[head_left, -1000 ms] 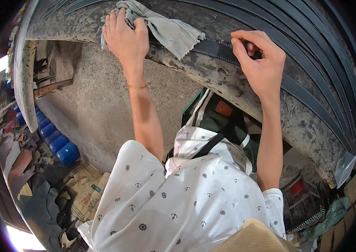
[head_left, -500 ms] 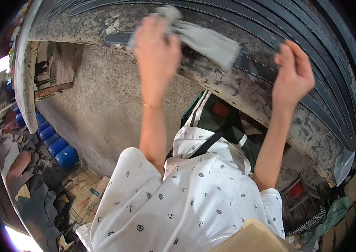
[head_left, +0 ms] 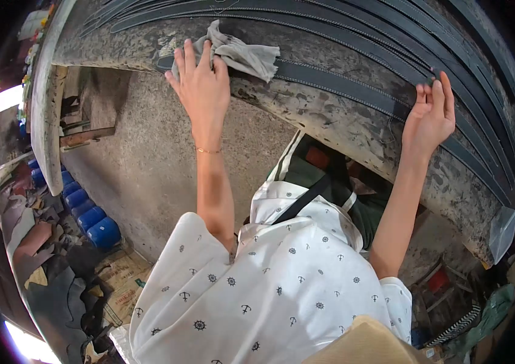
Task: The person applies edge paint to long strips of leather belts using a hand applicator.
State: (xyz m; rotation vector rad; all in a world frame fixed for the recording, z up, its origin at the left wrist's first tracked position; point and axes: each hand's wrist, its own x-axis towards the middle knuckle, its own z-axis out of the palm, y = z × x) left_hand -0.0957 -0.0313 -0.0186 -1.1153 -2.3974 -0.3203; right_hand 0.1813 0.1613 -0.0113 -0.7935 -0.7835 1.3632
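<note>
My left hand (head_left: 201,91) presses a crumpled grey cloth (head_left: 245,57) onto the left end of a dark strap (head_left: 342,91) with pale stitched edges, its fingers stretched over the cloth. This strap lies along the near edge of the stained work surface (head_left: 330,115). Over the strap's right part, my right hand (head_left: 428,118) is raised with its fingers drawn together. A tiny dark speck shows by its fingertips; whether anything is pinched there is hidden. More stitched straps (head_left: 354,51) curve side by side beyond both hands.
A clear plastic bag (head_left: 502,233) hangs at the surface's right end. Blue containers (head_left: 102,232) stand in a row on the floor at left, near leather-like scraps (head_left: 57,291). A pale board edge (head_left: 45,127) stands upright at left. A loose thread (head_left: 391,130) hangs near my right hand.
My left hand and the cloth have moved left, toward the strap's rounded end. The cloth is more bunched. My right hand stays near the same spot, slightly lower, with its fingers turned.
</note>
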